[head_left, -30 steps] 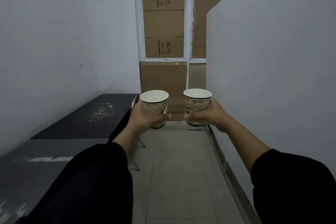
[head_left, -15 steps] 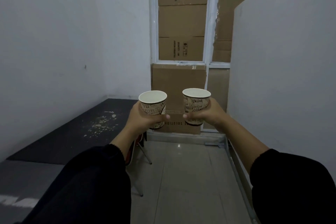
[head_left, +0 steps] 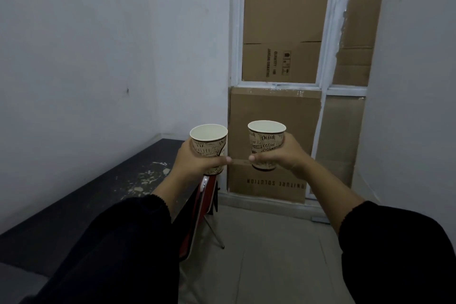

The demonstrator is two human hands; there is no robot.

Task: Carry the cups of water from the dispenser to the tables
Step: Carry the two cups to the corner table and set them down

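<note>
Two printed paper cups are held upright side by side in front of me. My left hand (head_left: 195, 164) grips the left cup (head_left: 209, 142), which hangs just past the far right edge of the dark table (head_left: 98, 205). My right hand (head_left: 283, 158) grips the right cup (head_left: 266, 140) over the floor, about a hand's width from the other cup. Both arms wear black sleeves. I cannot see the water level inside either cup.
A red folding chair (head_left: 202, 207) leans against the table's right side. Stacked cardboard boxes (head_left: 276, 145) and a white window frame (head_left: 328, 57) close off the far end. White walls stand on the left and right, with a narrow tiled floor (head_left: 271, 254) between.
The view has moved forward along the corridor; the boxes and table end are closer. Both hands still hold their cups at the same height.
</note>
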